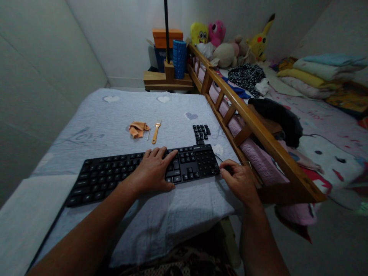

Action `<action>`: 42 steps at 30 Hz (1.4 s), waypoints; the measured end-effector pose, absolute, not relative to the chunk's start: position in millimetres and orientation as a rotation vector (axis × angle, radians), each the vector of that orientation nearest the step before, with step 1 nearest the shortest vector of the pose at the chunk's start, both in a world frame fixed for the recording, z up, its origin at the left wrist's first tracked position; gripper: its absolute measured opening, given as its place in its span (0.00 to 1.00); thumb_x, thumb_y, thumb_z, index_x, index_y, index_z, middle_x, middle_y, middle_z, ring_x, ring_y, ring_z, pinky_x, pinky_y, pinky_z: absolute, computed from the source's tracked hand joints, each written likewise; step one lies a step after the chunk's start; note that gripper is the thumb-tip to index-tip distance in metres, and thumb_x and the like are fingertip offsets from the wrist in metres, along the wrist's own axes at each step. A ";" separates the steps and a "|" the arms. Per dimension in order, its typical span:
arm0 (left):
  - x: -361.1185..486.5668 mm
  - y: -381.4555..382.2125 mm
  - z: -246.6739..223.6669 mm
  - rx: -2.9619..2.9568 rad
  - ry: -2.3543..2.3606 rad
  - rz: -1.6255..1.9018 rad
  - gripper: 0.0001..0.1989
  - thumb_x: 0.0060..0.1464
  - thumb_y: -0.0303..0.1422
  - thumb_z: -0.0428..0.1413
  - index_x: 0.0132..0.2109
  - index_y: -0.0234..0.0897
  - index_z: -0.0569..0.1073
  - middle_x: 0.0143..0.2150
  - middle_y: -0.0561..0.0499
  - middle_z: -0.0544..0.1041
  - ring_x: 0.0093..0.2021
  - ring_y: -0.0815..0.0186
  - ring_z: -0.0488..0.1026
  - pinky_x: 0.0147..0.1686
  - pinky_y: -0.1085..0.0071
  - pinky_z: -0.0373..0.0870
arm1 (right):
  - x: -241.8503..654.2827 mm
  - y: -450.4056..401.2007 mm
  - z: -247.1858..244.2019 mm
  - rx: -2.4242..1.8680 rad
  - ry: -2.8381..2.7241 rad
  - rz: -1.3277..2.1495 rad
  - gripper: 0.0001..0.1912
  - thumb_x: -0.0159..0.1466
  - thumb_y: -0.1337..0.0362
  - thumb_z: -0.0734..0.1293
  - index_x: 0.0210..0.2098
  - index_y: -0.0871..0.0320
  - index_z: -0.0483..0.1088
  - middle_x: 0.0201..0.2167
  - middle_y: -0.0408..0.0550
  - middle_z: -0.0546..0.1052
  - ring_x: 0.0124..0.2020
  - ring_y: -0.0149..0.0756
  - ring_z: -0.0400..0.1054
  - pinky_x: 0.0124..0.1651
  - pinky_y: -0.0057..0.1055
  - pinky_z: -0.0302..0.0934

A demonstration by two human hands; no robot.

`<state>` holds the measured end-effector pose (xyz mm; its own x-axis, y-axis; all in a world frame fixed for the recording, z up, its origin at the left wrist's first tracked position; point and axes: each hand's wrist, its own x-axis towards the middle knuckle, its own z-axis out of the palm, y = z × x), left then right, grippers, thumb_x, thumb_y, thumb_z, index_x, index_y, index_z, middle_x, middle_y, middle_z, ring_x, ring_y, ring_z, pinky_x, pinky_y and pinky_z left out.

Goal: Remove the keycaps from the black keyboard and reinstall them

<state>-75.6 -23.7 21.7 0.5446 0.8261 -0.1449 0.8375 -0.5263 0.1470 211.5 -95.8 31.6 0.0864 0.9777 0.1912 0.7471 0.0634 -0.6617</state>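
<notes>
Black keyboard (122,168), long axis left to right, number-pad end (205,161) rightmost

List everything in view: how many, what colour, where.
Keyboard: one, black, front centre
Keycaps: several, black, beyond keyboard, right
Cloth: one, orange, beyond keyboard
Stick: one, pale, beside cloth
Brush: one, yellow-orange, beside stick
Cover: one, pale blue, beneath keyboard
Surface: one, white, near left
Rail: one, brown, right
Bed: one, pink sheet, right
Plush toys: several, multicoloured, back right
Clothes: several, mostly dark, on bed
Bedding: one stack, multicoloured, far right
Box: one, orange, back
Cylinder: one, blue, back
Pole: one, black, back
Left hand: one, on keyboard
Right hand: one, at keyboard's right end
</notes>
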 end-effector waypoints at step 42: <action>-75.3 -23.5 20.0 2.593 1.390 -0.047 0.56 0.36 0.51 0.64 0.71 0.38 0.54 0.68 0.34 0.58 0.64 0.38 0.57 0.63 0.45 0.50 | 175.8 -118.1 -5.6 -1.472 -1.582 0.013 0.08 0.62 0.71 0.61 0.35 0.56 0.73 0.30 0.46 0.80 0.32 0.37 0.75 0.39 0.31 0.69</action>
<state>-75.3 -23.5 20.0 0.5574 0.8214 -0.1213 0.8277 -0.5380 0.1597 175.8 -118.1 -5.6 0.1661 0.7811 0.6019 0.7710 0.2777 -0.5731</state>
